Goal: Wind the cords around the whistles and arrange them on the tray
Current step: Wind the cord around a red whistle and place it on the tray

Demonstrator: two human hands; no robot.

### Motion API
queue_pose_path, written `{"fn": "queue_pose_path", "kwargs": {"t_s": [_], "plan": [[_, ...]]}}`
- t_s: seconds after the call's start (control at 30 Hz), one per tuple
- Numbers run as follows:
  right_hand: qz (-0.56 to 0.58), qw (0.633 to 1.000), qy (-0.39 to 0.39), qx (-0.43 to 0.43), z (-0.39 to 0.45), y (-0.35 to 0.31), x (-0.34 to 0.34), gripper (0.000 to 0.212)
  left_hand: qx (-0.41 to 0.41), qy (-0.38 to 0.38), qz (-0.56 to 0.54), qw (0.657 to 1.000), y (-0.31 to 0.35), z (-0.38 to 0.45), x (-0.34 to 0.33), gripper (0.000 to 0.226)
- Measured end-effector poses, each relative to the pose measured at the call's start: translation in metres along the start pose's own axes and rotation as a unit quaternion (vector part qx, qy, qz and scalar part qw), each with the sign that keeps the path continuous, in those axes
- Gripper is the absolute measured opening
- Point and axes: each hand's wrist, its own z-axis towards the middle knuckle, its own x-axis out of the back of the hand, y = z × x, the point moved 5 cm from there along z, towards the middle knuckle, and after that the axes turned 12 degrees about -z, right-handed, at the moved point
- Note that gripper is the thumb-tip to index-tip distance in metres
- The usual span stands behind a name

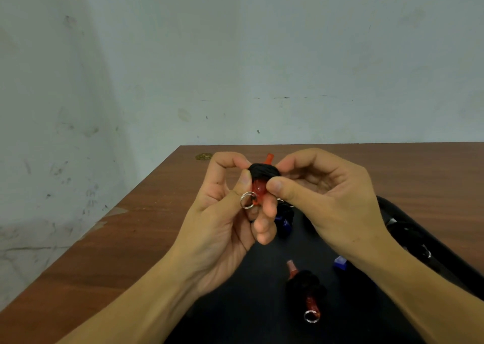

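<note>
While both hands hold the red whistle [259, 186] up above the black tray [251, 304], the winding looks nearly done: a thick ball of black cord [263, 171] sits round its body, mouthpiece poking out on top, key ring [247, 200] hanging at the near end. Left hand [225, 212] curls round the whistle from below, thumb and forefinger pinching the bundle's left side; right hand [322, 194] pinches the right side with thumb and bent fingers, probably on the cord's tail. To finish well, keep the left pinch firm so the wraps don't slip, tuck the loose end under the last turn with the right fingertips, then set it down on the tray beside the others, clear of the wound red whistle [306, 291] lying near its front

Hard to make out: the cord's free end, hidden between the right fingers, so can't tell if any is left to wind. 1 blue whistle [284, 223] is mostly covered by the left fingers, another blue piece [340, 262] peeks from under the right wrist. Dark cords [408, 236] at the tray's right edge blend into the black, count unclear. Tray's near edge is cut off. Small round gold mark [203, 156] on the wooden table [131, 233], can't tell what it is
</note>
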Motion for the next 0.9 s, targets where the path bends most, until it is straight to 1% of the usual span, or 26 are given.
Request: {"fn": "queue_pose_path", "kwargs": {"t_s": [0.07,0.17,0.2,0.3,0.4,0.5,0.63,0.73,0.9], "plan": [[-0.003,1.0,0.0,-0.006,-0.0001,0.0009,-0.0023,0.024,0.0,0.006,-0.005,1.0,0.0003,0.0009,-0.0001,0.028],[-0.011,1.0,-0.008,0.006,-0.0009,-0.0011,-0.0055,0.022,0.002,0.02,-0.015,1.0,0.0011,0.0036,-0.0009,0.015],[-0.019,1.0,-0.008,0.01,-0.0011,-0.0009,-0.0053,0.021,0.004,0.023,-0.017,1.0,0.0009,0.0041,-0.0003,0.014],[-0.054,0.998,-0.008,0.015,-0.0002,0.0001,-0.0045,0.019,0.006,0.029,-0.019,0.999,-0.0001,0.0049,0.0022,0.017],[-0.081,0.996,0.01,0.019,-0.0005,0.002,-0.0036,0.02,0.003,0.039,-0.023,0.999,-0.0002,0.0045,0.0042,0.015],[-0.096,0.995,0.02,0.022,-0.0014,0.0009,-0.0045,0.019,0.006,0.04,-0.039,0.998,-0.0007,0.0042,0.0056,0.019],[-0.085,0.996,-0.005,0.01,0.0004,0.0053,-0.0055,0.02,0.008,0.046,-0.051,0.998,-0.0016,0.0047,0.0047,0.014],[-0.071,0.997,-0.031,0.02,0.0016,0.0051,-0.0038,0.017,0.019,0.043,-0.052,0.998,-0.0038,0.0041,0.0038,0.011],[-0.084,0.996,-0.011,0.026,-0.0008,0.0078,-0.0045,0.016,0.009,0.046,-0.039,0.998,-0.0025,0.0033,0.0048,0.015]]}}
